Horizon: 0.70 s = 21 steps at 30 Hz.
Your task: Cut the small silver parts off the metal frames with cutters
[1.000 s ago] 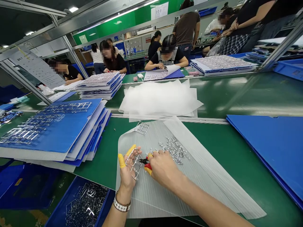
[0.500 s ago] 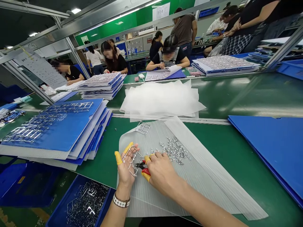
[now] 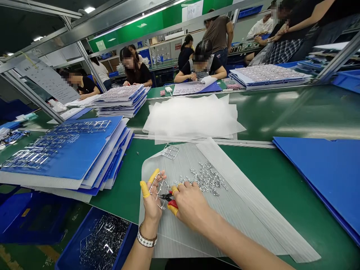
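Silver metal sprue frame (image 3: 159, 190) held in L hand (image 3: 152, 200); red-handled cutters (image 3: 172, 201) gripped in R hand (image 3: 191, 206) at frame. Small silver cut parts (image 3: 207, 179) piled on ribbed clear plastic sheet (image 3: 157, 240), bare frame (image 3: 170, 151) beyond, more frames in blue bin (image 3: 75, 236).

We look from a person's head, facing forward and down over the bench (image 3: 267, 176); the left hand (image 3: 152, 204) and right hand (image 3: 191, 204) lie close below us, near; the wide view reaches across to a co-worker (image 3: 201, 65), far off, straight ahead.
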Tool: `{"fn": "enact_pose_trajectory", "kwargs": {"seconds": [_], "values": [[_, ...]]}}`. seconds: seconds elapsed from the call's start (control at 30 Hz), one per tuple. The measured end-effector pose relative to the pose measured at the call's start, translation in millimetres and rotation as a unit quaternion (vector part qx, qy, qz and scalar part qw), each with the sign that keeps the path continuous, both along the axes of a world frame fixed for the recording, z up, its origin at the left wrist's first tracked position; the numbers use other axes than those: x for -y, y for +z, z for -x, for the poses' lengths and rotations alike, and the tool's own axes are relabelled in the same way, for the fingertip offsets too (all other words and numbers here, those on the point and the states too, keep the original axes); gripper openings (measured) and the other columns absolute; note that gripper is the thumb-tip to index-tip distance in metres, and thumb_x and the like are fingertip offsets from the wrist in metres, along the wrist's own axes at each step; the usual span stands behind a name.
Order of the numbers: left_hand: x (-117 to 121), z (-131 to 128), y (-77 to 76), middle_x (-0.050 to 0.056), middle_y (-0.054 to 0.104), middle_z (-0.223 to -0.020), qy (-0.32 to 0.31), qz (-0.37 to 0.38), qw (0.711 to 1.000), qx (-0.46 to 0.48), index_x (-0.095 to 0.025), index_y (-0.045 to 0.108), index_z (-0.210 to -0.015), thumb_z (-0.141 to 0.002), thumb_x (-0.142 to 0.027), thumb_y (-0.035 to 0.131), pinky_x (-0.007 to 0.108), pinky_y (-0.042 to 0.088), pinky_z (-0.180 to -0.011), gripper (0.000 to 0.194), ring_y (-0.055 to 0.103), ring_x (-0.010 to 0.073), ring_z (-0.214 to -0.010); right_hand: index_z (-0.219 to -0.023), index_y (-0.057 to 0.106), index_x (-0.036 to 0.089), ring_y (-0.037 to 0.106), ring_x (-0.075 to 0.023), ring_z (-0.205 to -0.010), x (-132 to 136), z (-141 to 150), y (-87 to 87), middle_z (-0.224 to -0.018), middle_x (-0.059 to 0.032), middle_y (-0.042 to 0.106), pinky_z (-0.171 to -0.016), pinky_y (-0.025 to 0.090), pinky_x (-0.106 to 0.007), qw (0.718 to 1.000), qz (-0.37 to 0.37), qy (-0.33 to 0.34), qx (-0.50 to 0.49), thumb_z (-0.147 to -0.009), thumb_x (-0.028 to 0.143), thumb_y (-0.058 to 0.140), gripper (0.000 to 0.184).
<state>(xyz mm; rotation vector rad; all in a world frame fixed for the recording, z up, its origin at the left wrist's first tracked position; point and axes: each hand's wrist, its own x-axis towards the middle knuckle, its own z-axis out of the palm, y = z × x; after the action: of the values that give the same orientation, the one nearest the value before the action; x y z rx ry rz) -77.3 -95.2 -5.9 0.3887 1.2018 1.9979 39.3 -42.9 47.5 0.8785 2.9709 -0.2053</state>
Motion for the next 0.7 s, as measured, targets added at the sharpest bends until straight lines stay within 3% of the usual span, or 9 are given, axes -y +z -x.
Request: {"fn": "enact_pose_trajectory", "kwargs": {"seconds": [0.3,0.47,0.6,0.7], "values": [[-3,2,0.1,0.016,0.065,-0.112,0.010,0.008,1.000,0.001,-0.014,0.067,-0.106,-0.080,-0.069,0.032,0.041,0.039,-0.098,0.070,0.060,0.0267,-0.103,-0.091,0.066,0.014,0.060,-0.0277,-0.078,0,3,0.2,-0.082,-0.0130,0.064,-0.067,0.040,-0.036,1.000,-0.013,0.015,0.021,-0.083,0.033,0.057,0.022],[6,10,9.3,0.016,0.064,-0.115,0.021,-0.008,1.000,-0.011,-0.014,0.065,-0.107,-0.081,-0.069,0.031,0.044,0.037,-0.099,0.070,0.058,0.0288,-0.106,-0.092,0.065,0.016,0.059,-0.0279,-0.082,-5,-5,7.4,-0.084,-0.0120,0.065,-0.070,0.040,-0.037,1.000,-0.002,-0.005,0.007,-0.084,0.039,0.055,0.026],[49,31,20.0,0.014,0.064,-0.116,0.062,0.018,0.995,-0.074,-0.016,0.062,-0.114,-0.081,-0.068,0.031,0.046,0.036,-0.100,0.069,0.056,0.0301,-0.110,-0.095,0.064,0.018,0.058,-0.0265,-0.084,-18,-25,1.4,-0.088,-0.0100,0.064,-0.071,0.039,-0.035,0.998,0.019,-0.058,-0.026,-0.083,0.037,0.055,0.024],[106,60,15.7,0.010,0.063,-0.119,0.168,0.066,0.965,-0.189,-0.018,0.062,-0.114,-0.081,-0.064,0.034,0.047,0.034,-0.102,0.063,0.052,0.0312,-0.115,-0.093,0.062,0.017,0.059,-0.0218,-0.077,-23,-37,-14.4,-0.086,-0.0075,0.064,-0.064,0.038,-0.029,0.991,0.074,-0.100,-0.042,-0.084,0.026,0.052,0.015]]}}
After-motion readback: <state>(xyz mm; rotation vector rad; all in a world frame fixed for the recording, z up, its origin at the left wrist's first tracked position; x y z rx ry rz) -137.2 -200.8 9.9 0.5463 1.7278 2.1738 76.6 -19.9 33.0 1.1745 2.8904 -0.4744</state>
